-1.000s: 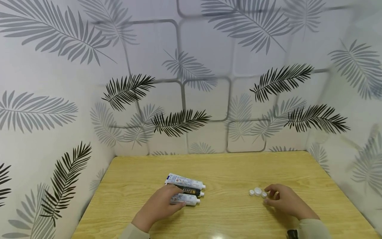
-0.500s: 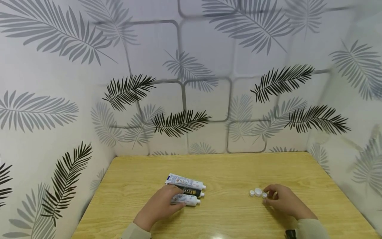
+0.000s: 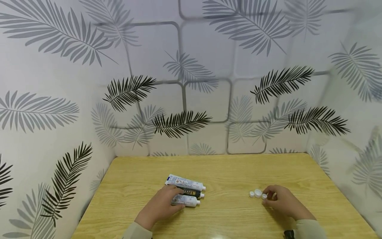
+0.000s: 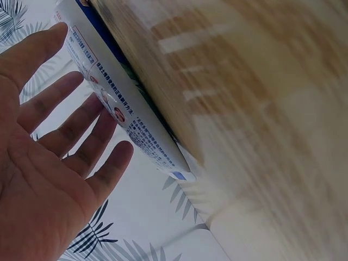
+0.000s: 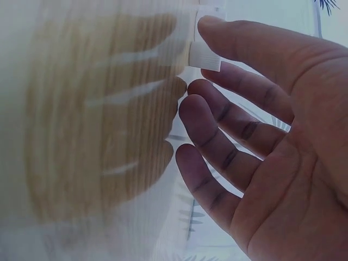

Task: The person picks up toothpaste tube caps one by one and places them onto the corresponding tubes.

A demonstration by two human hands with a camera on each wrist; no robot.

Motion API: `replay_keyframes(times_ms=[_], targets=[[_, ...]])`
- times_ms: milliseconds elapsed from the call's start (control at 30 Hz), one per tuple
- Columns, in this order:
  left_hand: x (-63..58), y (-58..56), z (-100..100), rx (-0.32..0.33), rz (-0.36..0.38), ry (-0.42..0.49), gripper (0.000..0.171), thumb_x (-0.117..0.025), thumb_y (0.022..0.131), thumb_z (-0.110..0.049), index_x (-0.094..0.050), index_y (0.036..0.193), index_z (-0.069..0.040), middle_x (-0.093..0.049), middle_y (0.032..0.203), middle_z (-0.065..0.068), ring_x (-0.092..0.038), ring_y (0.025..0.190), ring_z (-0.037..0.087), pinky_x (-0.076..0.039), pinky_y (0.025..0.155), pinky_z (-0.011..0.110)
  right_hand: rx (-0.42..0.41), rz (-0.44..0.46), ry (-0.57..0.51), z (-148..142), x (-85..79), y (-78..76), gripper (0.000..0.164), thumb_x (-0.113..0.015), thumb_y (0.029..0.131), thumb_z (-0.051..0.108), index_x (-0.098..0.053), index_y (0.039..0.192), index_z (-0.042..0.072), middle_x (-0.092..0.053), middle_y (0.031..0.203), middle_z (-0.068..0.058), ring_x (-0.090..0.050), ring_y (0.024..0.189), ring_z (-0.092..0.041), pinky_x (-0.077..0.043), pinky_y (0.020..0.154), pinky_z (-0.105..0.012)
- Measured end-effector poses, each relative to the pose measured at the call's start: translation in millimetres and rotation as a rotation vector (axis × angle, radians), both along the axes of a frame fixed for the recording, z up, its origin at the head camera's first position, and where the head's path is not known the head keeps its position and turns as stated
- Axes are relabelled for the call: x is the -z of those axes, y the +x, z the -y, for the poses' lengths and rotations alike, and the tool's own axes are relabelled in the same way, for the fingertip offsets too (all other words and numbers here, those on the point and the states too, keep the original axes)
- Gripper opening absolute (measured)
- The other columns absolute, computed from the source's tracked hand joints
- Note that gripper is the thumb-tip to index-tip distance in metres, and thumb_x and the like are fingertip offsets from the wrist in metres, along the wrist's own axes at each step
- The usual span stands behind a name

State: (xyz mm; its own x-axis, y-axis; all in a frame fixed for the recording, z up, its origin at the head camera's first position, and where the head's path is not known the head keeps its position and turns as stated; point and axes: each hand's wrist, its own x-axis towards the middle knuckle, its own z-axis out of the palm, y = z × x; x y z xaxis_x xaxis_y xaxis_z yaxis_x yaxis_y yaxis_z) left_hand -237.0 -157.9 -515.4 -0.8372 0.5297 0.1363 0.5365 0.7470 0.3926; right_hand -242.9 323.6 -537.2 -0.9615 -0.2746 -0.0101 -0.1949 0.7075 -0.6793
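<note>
In the head view three toothpaste tubes lie stacked side by side: a white tube (image 3: 185, 182) at the back, a black tube (image 3: 192, 192) in the middle and a white tube (image 3: 185, 200) in front. Bare nozzles point right. My left hand (image 3: 161, 203) rests over their left ends, thumb beside the front tube. Loose fingers lie near a printed tube (image 4: 117, 98) in the left wrist view. Three white caps, a small cap (image 3: 252, 194), a larger cap (image 3: 258, 192) and a small cap (image 3: 264, 196), sit by my right hand (image 3: 283, 200). Its relaxed thumb and forefinger flank the nearest cap (image 5: 204, 56).
Both hands are over a wooden table (image 3: 221, 172). A leaf-patterned wall (image 3: 209, 99) rises behind it and along both sides. Something small and black (image 3: 288, 234) shows by the right sleeve (image 3: 310, 229).
The view shifts very slightly. Both hands, the tubes and the caps stay in nearly the same places.
</note>
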Motion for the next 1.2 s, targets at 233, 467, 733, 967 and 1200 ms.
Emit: replay_keyframes(times_ms=[233, 467, 733, 967, 1200], targets=[[0.0, -0.5, -2.0, 0.001, 0.015, -0.002, 0.042, -0.082, 0.094, -0.029, -0.073, 0.131, -0.012, -0.070, 0.124, 0.005, -0.064, 0.112, 0.022, -0.055, 0.098, 0.048, -0.006, 0.024, -0.013, 1.8, -0.8, 1.6, 0.018, -0.084, 0.091, 0.016, -0.071, 0.099, 0.007, -0.064, 0.089, -0.003, -0.057, 0.071, -0.009, -0.051, 0.063, -0.025], [1.3, -2.8, -2.5, -0.006, 0.025, -0.037, 0.044, -0.085, 0.092, -0.028, -0.073, 0.132, -0.012, -0.066, 0.115, 0.001, -0.057, 0.099, 0.014, -0.053, 0.090, 0.043, 0.001, 0.036, -0.016, 1.7, -1.7, 3.0, 0.017, -0.083, 0.092, 0.016, -0.068, 0.096, 0.008, -0.064, 0.088, -0.004, -0.057, 0.070, -0.010, -0.050, 0.062, -0.026], [2.2, -3.1, -2.6, -0.007, 0.055, -0.023, 0.043, -0.085, 0.092, -0.028, -0.074, 0.131, -0.014, -0.066, 0.118, 0.002, -0.059, 0.104, 0.017, -0.053, 0.092, 0.046, -0.004, 0.039, -0.023, 1.0, -1.2, 2.5, 0.017, -0.083, 0.093, 0.017, -0.068, 0.096, 0.008, -0.063, 0.087, -0.004, -0.057, 0.069, -0.010, -0.051, 0.062, -0.026], [2.4, -5.0, -1.9, 0.003, 0.054, -0.002, 0.037, -0.086, 0.091, -0.027, -0.076, 0.124, -0.015, -0.067, 0.114, 0.000, -0.058, 0.101, 0.014, -0.053, 0.091, 0.044, -0.016, 0.046, -0.036, 0.1, -1.5, 3.4, 0.018, -0.082, 0.094, 0.017, -0.067, 0.096, 0.007, -0.064, 0.089, -0.004, -0.058, 0.070, -0.010, -0.052, 0.062, -0.026], [5.0, -9.4, 0.6, 0.008, 0.055, -0.005, 0.039, -0.087, 0.091, -0.031, -0.076, 0.124, -0.015, -0.070, 0.118, 0.001, -0.062, 0.107, 0.018, -0.054, 0.095, 0.048, -0.013, 0.034, -0.054, 3.5, -4.5, 5.7, 0.017, -0.083, 0.093, 0.016, -0.068, 0.094, 0.008, -0.065, 0.090, -0.004, -0.060, 0.072, -0.009, -0.052, 0.064, -0.025]])
